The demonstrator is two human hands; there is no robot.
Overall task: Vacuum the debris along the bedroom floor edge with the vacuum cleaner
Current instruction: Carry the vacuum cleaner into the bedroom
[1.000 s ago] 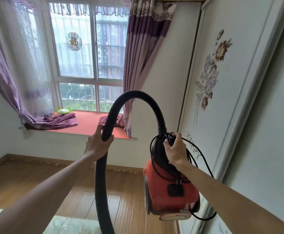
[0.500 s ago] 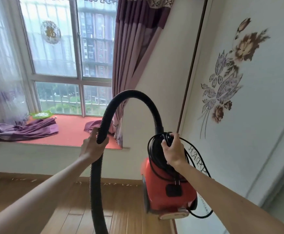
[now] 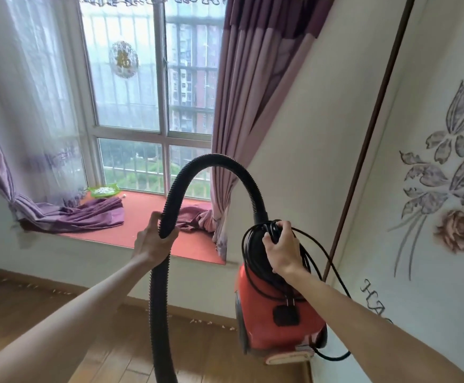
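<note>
Red canister vacuum cleaner point(image 3: 277, 316) is off the floor, hanging at about 5 o'clock in the head view, just beside the white floral-print wardrobe door point(image 3: 418, 217) at 3 o'clock. Right hand point(image 3: 282, 251) carries it from the top: fingers clamped around the black carry handle, with loops of the black power cord point(image 3: 322, 252) gathered there. Rest of the cord drapes down the body and loops under its lower right corner.

Black ribbed flexible hose point(image 3: 211, 161) leaves the top of the canister, arcs up to 12 o'clock of it, then drops toward 7 o'clock and runs out of frame at the bottom edge. Left hand point(image 3: 153, 241) has the descending run, fingers wrapped around the hose just below the bend. Nozzle end not in view.

Debris point(image 3: 40, 287): small pale specks scattered on the brown wooden plank floor point(image 3: 109, 341), in a line along the skirting under the red-topped window sill point(image 3: 153, 217), from 9 o'clock across to about 6 o'clock. Well below the vacuum, nothing touching it.

Purple curtains point(image 3: 250, 87) hang at 12 o'clock, ends bunched on the sill. Green tray of white bits point(image 3: 104, 191) sits at the sill's back left.
</note>
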